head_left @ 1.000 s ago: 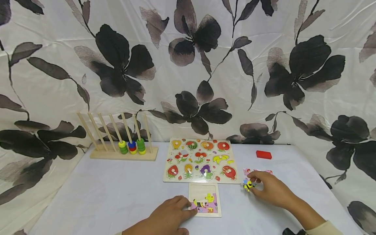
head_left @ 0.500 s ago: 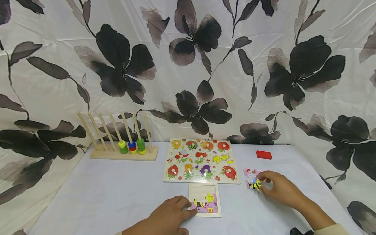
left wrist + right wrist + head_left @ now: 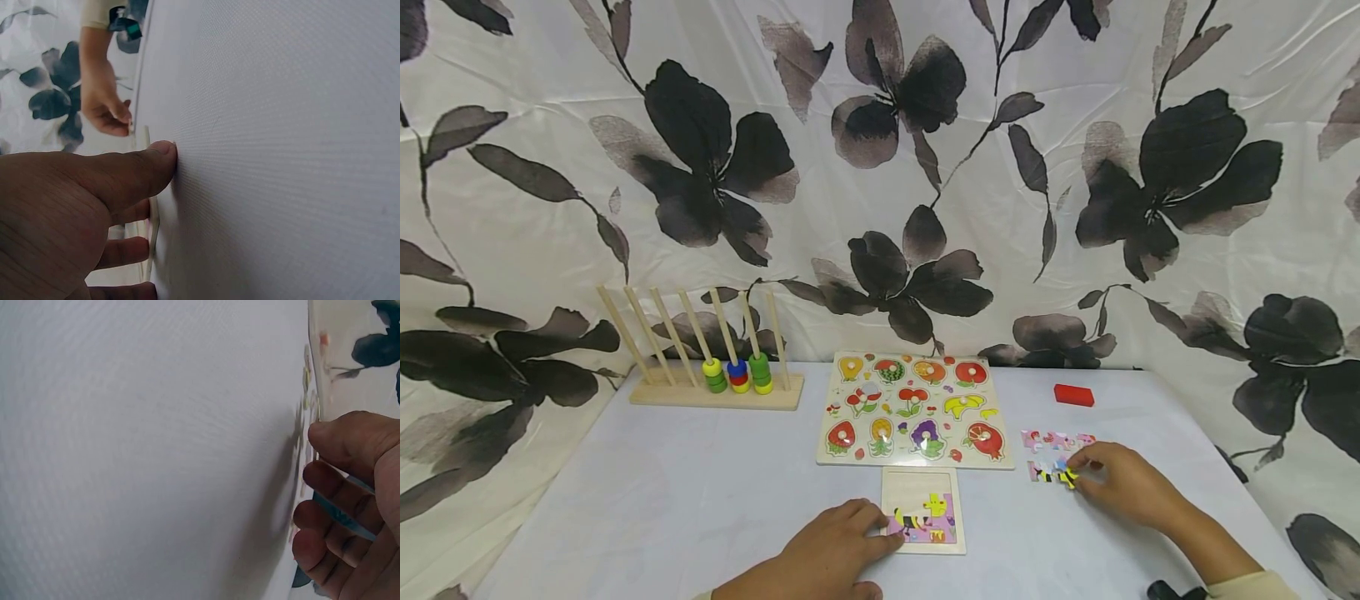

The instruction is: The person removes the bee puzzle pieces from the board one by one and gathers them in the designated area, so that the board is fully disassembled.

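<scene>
In the head view, my left hand rests with extended fingers on the left edge of a small wooden puzzle tray. Several puzzle pieces with pink, yellow and black print fill the tray's lower part. Over on the right, my right hand pinches a yellow-and-black puzzle piece between thumb and fingers, low at the table. Loose pink puzzle pieces lie just beyond and beside it. In the right wrist view, the thumb and index finger meet at a thin edge; the piece's print is hidden there.
Behind the tray lies a fruit peg puzzle board. A wooden rack of pegs with coloured rings stands at the back left. At the back right is a red block. Floral cloth hangs behind the table.
My right hand has shifted a little to the right with the yellow-and-black piece. More loose pieces now show to its left. The left hand and tray have stayed put.
</scene>
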The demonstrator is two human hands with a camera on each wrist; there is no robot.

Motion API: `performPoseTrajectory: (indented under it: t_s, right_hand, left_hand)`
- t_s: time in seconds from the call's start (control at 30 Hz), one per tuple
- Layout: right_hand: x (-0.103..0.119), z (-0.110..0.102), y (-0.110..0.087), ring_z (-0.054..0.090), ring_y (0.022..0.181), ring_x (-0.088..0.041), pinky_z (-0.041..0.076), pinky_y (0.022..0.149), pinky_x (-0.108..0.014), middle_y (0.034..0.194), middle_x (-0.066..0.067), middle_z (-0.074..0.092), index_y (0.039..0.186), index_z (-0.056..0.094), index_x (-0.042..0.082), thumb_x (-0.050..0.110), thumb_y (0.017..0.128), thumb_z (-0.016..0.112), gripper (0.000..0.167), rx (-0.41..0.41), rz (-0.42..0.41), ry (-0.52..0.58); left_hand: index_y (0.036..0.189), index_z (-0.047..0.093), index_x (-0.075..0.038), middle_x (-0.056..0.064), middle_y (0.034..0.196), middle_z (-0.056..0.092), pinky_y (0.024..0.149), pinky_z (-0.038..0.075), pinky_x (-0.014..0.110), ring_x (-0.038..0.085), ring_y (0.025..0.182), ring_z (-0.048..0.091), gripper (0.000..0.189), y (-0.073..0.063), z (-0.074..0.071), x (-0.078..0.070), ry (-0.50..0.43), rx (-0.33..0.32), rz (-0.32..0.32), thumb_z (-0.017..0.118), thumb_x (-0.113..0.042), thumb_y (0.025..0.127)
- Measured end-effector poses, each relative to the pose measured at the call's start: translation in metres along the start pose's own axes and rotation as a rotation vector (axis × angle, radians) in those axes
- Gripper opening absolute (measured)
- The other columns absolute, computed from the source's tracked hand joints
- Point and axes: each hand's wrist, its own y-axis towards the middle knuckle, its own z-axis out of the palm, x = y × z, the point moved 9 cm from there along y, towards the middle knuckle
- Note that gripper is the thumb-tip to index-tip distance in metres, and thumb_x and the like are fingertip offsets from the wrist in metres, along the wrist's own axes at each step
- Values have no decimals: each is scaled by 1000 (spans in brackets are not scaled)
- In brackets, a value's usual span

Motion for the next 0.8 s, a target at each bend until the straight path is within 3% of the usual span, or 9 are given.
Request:
performPoseTrajectory:
  t_s: [0.47,0.8]
  right_hand:
    - [-6,4,5,59,90,-17,52,85,-48,93,9,66,96,75,15,6,81,82,18,15,0,-21]
    - [-11,10,10,59,91,-19,52,86,-49,94,6,67,96,76,15,6,81,82,18,54,71,-45]
  left_hand:
    - [143,61,-32,-7,132,57,103,50,41,17,127,50,63,0,0,1,-3,4,-9,77,-53,86]
    - [142,63,-30,-7,130,57,100,52,40,17,125,51,61,-1,0,-1,19,-37,34,76,-54,87]
